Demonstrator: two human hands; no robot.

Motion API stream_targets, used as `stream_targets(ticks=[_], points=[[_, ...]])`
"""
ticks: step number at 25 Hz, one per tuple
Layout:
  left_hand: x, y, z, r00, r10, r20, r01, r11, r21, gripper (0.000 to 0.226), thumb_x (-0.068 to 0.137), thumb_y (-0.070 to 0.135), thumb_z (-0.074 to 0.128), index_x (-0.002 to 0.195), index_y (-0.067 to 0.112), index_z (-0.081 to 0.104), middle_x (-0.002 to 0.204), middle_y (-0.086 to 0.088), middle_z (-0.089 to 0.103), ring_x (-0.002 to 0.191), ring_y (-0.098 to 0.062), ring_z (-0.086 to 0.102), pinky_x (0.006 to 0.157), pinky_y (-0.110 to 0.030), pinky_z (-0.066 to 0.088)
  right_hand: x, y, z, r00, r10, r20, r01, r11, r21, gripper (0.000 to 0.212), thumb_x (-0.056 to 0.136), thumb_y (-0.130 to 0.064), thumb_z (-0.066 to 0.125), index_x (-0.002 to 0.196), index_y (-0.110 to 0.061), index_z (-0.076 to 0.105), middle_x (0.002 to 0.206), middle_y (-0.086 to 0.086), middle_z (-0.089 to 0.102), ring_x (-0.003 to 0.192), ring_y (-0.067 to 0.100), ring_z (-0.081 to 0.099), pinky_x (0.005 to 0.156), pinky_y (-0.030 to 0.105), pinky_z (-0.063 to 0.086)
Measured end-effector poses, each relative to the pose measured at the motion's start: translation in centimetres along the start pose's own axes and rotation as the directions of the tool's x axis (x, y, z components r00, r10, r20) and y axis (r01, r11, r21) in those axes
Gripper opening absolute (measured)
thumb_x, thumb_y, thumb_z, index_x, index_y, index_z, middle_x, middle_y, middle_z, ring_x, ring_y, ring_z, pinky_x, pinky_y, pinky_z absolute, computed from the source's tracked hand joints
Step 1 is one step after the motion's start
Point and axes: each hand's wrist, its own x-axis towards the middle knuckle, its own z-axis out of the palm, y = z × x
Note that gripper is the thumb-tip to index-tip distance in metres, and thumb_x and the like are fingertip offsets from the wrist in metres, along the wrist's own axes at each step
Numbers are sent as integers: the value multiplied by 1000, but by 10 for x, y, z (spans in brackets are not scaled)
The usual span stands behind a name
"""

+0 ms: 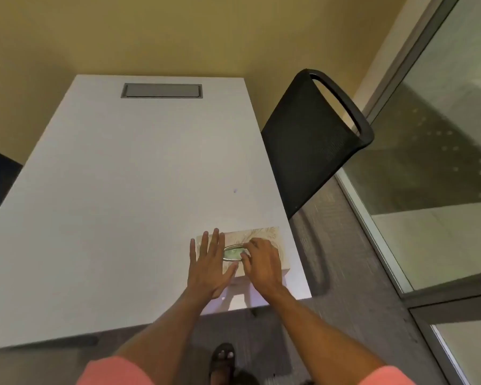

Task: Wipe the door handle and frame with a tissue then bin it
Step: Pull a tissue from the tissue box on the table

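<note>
Tissue box (257,235) sits near the desk (122,190) corner; right hand (261,262) pinches at its slot, left hand (210,262) spread flat on the box. A hurried tug could tear the sheet or lift the box.

White table (117,190), black chair (311,140), yellow wall (178,31), glass partition (433,151)
</note>
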Motion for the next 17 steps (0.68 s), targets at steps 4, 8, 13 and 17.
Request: stream_targets(ticks=[4,8,13,17], points=[[4,-5,7,997,4,83,-8,999,44,82,96,66,16,154,18,-15,162,-3,-22,150,-28,-19,112,-50,-28,14,-7,-3,988,143,60,-136,985,-108,23,96,-30,58,108,-15,70,112,4,67,102,20,58,89,37,46],[1,-5,11,995,13,101,-13,1000,5,81,97,65,18,149,19,-25,156,-2,-32,147,-28,-27,107,-44,-34,25,-15,-8,957,246,151,-231,967,-111,23,90,-29,67,100,-10,74,99,8,74,89,22,66,81,35,53],[2,-4,11,995,5,103,-2,1000,-26,82,97,64,20,148,18,-24,156,-3,-32,146,-29,-28,109,-43,-32,38,-20,-7,936,296,191,-265,949,-173,22,87,-21,70,103,-7,71,104,13,72,96,28,67,78,35,54],[2,-5,11,994,5,105,-3,1000,-20,83,96,66,18,152,17,-20,155,-3,-33,146,-30,-28,109,-42,-33,42,-23,-2,932,297,206,-247,940,-235,18,89,-11,66,106,-7,68,109,12,70,101,28,66,80,35,52]])
